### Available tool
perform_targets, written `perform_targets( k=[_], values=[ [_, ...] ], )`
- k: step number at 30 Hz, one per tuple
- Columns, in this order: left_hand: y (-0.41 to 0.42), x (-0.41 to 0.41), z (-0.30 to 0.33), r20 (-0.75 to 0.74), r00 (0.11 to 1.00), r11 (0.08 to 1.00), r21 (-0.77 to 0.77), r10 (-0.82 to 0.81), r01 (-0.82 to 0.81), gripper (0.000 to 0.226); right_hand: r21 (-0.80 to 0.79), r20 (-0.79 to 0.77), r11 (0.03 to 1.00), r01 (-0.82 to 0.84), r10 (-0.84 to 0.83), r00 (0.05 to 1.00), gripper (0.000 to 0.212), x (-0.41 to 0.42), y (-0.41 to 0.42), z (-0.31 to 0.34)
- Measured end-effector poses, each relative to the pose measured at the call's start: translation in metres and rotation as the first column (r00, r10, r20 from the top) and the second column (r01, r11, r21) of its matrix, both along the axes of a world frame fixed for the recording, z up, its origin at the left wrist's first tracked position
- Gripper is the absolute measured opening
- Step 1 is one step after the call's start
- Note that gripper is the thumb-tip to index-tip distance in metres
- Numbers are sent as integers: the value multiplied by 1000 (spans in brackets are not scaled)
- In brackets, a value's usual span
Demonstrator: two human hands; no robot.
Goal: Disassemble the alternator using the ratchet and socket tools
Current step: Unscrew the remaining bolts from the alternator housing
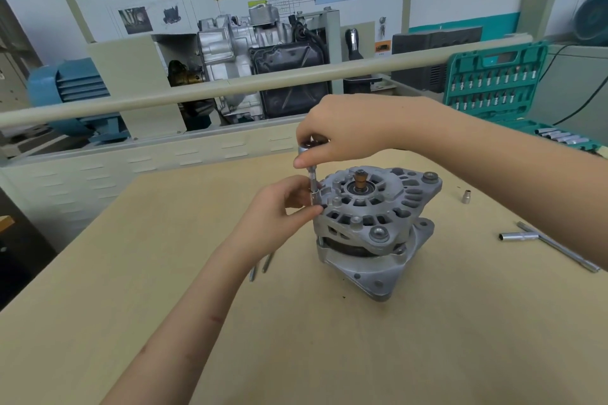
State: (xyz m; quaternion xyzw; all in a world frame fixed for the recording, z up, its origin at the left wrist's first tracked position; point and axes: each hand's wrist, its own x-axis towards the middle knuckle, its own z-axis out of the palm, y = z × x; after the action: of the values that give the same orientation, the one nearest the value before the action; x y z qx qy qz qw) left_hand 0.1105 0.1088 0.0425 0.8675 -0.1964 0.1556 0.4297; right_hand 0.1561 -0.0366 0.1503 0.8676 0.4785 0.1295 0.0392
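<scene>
Alternator (pixel 371 223): upright mid-surface (pixel 164 273)
Right hand (pixel 348 135): grip wrapped over ratchet head (pixel 307 148)
Left hand (pixel 279 207): grip pinching socket (pixel 316 197) at housing edge
Risk: off-axis socket may slip — rounding the bolt — or tip the unclamped housing

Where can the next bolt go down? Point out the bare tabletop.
Free: the wide near tabletop in front of the alternator, and the far-left corner. Crowded: right side, with the loose socket and T-handle wrench; two removed bolts lie under the left forearm.
</scene>
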Motion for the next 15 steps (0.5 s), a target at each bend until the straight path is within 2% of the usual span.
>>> perform_targets(
  k=[5, 15],
  values=[
    [-5, 1, -1, 77, 996, 987, 155, 37, -48, 21, 1, -11, 1000, -6, 6, 1000, 30, 4, -1, 1],
    [-5, 1, -1, 125, 991, 973, 217, 52, -79, 17, 13, -56, 999, -49, 49, 997, 37, 8, -2, 3]
  ],
)
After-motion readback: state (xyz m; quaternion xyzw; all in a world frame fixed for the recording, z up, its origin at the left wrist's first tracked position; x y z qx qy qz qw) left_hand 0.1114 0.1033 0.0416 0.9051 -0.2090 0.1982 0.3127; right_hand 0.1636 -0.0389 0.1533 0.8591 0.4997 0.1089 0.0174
